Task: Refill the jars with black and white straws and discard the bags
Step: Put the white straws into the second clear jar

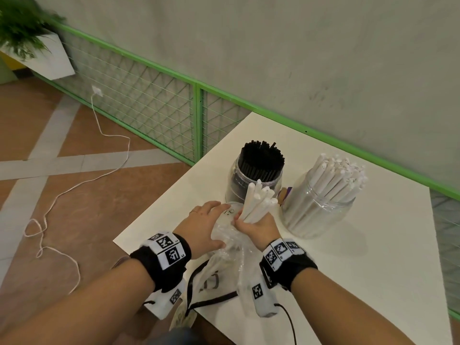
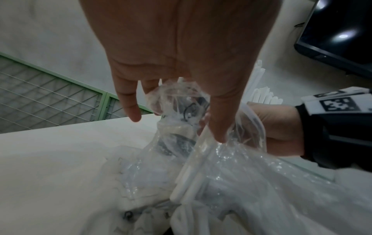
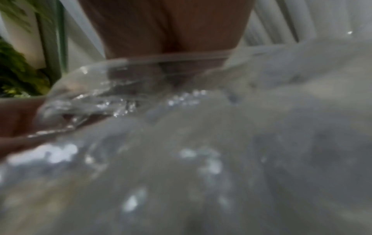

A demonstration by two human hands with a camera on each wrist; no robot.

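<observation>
On the white table (image 1: 348,270) stand a clear jar of black straws (image 1: 260,168) and, to its right, a clear jar of white straws (image 1: 323,197). In front of them my right hand (image 1: 246,225) grips a bundle of white straws (image 1: 258,202) that sticks up out of a clear plastic bag (image 1: 224,235). My left hand (image 1: 220,225) holds the bag, fingers over its top and thumb against its near side. The left wrist view shows the thumb (image 2: 219,127) pressing the bag (image 2: 231,174) onto the straws (image 2: 193,171). The right wrist view is filled with blurred bag (image 3: 181,143).
A white cloth bag with a black cord (image 1: 214,282) lies at the table's front edge under my wrists. A small purple and brown thing (image 1: 285,195) sits between the jars. A green mesh railing (image 1: 149,95) runs behind; a white cable (image 1: 74,190) trails on the floor.
</observation>
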